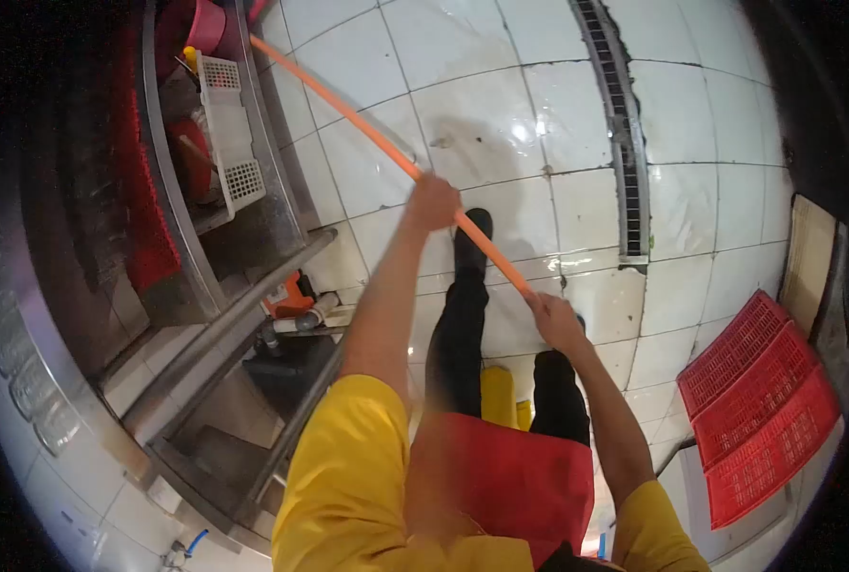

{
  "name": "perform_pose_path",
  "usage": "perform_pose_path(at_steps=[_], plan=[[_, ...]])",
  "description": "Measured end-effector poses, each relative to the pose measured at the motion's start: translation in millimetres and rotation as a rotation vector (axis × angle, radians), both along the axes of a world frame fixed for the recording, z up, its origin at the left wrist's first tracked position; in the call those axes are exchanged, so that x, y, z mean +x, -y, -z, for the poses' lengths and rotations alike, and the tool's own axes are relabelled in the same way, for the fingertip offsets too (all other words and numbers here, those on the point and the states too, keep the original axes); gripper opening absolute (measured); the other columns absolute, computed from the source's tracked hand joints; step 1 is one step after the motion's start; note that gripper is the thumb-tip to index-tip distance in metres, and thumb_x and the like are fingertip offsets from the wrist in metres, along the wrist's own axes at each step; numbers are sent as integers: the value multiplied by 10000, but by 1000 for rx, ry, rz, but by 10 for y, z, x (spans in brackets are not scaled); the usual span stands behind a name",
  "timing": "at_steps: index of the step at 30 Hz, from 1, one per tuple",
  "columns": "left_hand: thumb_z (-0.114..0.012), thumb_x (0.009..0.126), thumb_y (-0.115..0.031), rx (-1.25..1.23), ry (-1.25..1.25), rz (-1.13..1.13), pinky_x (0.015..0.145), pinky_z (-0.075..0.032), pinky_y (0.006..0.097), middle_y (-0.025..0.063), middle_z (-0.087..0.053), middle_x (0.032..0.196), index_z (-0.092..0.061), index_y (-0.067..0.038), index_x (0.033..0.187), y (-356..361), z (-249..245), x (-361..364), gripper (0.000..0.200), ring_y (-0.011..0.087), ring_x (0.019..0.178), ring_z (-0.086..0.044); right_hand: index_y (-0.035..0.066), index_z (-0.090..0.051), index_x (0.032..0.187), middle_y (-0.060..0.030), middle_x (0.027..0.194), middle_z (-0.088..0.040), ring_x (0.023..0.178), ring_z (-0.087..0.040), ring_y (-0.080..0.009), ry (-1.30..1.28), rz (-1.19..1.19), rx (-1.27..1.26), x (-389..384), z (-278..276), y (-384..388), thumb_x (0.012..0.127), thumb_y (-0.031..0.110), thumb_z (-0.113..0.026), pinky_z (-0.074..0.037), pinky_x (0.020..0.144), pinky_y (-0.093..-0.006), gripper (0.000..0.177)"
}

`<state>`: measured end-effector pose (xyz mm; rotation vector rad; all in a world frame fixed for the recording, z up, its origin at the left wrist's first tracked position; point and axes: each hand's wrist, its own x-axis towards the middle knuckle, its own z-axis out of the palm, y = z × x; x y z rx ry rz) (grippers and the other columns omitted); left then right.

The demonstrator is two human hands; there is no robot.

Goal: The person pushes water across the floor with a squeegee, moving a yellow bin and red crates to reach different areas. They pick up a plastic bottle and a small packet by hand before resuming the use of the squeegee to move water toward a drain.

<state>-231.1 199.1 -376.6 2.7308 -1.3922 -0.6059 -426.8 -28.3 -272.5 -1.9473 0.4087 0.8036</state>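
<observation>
A long orange pole (pixel 367 133) runs from the upper left, beside the steel shelving, down to my hands. My left hand (pixel 432 202) is closed around it partway along. My right hand (pixel 553 319) grips its near end. The pole's far end is hidden behind the shelf at the top. Below my hands I see my black trousers, a black boot (pixel 472 234) stepping forward on the white tiled floor (pixel 501 114), a red apron and yellow sleeves.
Steel shelving (pixel 191 238) on the left holds a white perforated basket (pixel 229 124) and red items. An orange tool (pixel 291 296) lies on its low ledge. A floor drain grate (pixel 620 124) runs along the tiles. Red crates (pixel 763 410) are stacked at right.
</observation>
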Motion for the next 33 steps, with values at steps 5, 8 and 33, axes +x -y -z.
perform_pose_path(at_steps=[5, 8, 33], plan=[[-595, 613, -252, -218, -164, -149, 607, -389, 420, 51, -582, 589, -618, -154, 584, 1394, -402, -1609, 105, 258, 617, -574, -29, -566, 658, -247, 617, -535, 626, -542, -413, -272, -164, -291, -1035, -899, 1492, 845, 526, -396, -400, 550, -456, 610], [-583, 610, -234, -338, -267, -316, 588, -420, 407, 39, -585, 592, -625, -157, 598, 2434, -884, -2837, 89, 240, 594, -585, -39, -479, 514, -190, 446, -400, 388, -404, -289, -82, -239, -490, -2192, -1562, 2429, 840, 504, -442, -304, 423, -404, 634], [-525, 702, -86, -628, 200, -336, 866, -373, 384, 123, -540, 836, -568, -54, 803, 1626, -1530, -1227, 114, 274, 894, -502, -20, -577, 789, -240, 767, -574, 743, -555, -401, 156, 195, -242, -1397, -2487, 867, 841, 391, -465, -431, 650, -454, 428]])
